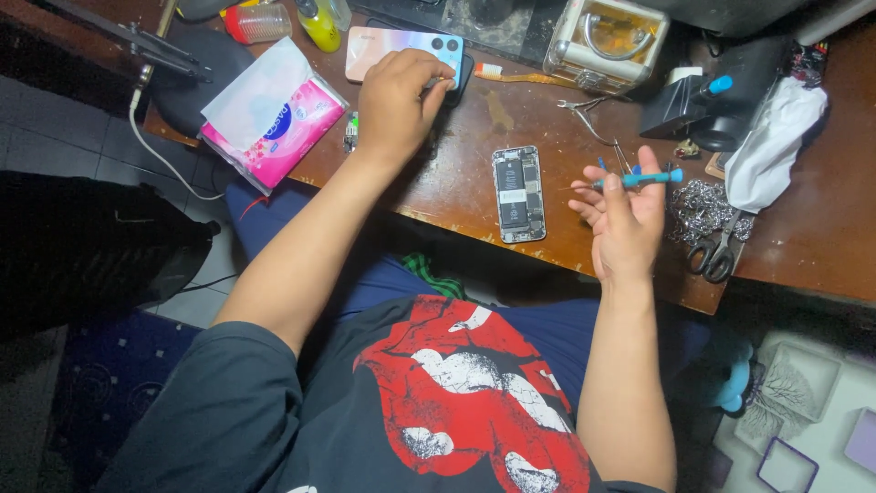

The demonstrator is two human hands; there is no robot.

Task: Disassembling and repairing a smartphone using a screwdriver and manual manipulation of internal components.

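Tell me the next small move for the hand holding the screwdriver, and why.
Probably bring the right hand and its blue screwdriver left and down to the opened phone. The tool is held above the desk, while the left hand rests on the pastel phone.

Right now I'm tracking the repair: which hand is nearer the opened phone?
Right. The right hand, holding a blue screwdriver, hovers just beside the opened phone; the left hand rests farther away on a pastel phone.

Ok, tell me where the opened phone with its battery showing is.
In the head view, the opened phone lies flat near the wooden table's front edge, between both hands, left of the right hand holding a blue screwdriver.
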